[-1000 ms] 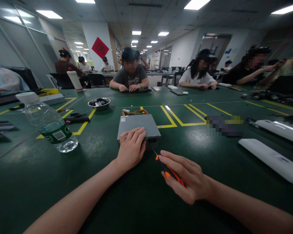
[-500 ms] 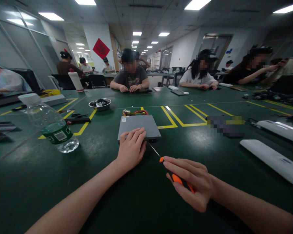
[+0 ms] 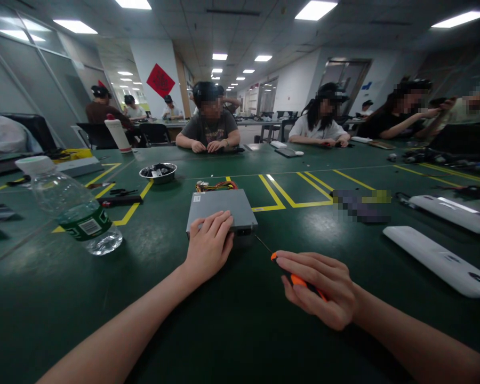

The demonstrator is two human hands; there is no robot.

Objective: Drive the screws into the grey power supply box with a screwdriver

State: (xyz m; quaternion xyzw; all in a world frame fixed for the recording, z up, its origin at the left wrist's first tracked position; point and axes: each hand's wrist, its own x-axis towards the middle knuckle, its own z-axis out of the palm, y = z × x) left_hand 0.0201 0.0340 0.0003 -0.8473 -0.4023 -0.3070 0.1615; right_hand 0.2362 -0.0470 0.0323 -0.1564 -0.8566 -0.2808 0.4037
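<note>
A grey metal computer power supply [image 3: 224, 205] lies on the green table in front of me, with its bundle of coloured wires [image 3: 218, 185] at the far side. My left hand [image 3: 210, 240] grips its near edge, fingers across the top and thumb against the front side. In my right hand [image 3: 320, 285] is a screwdriver [image 3: 298, 280] with an orange and black handle, held between fingers and thumb. Its thin shaft points at the near right corner of the power supply. Whether the tip touches anything is too small to tell.
A water bottle [image 3: 86, 218] stands left of my arm. Beyond it are a metal bowl [image 3: 158, 173] of small parts and a white tumbler [image 3: 118, 136]. White casings [image 3: 440, 261] lie at the right. Yellow tape [image 3: 312, 204] marks the tabletop. People sit across the table.
The screwdriver tip has shifted right, from near my left thumb to the power supply's right front corner. My left hand keeps its place on the unit; the view has turned slightly.
</note>
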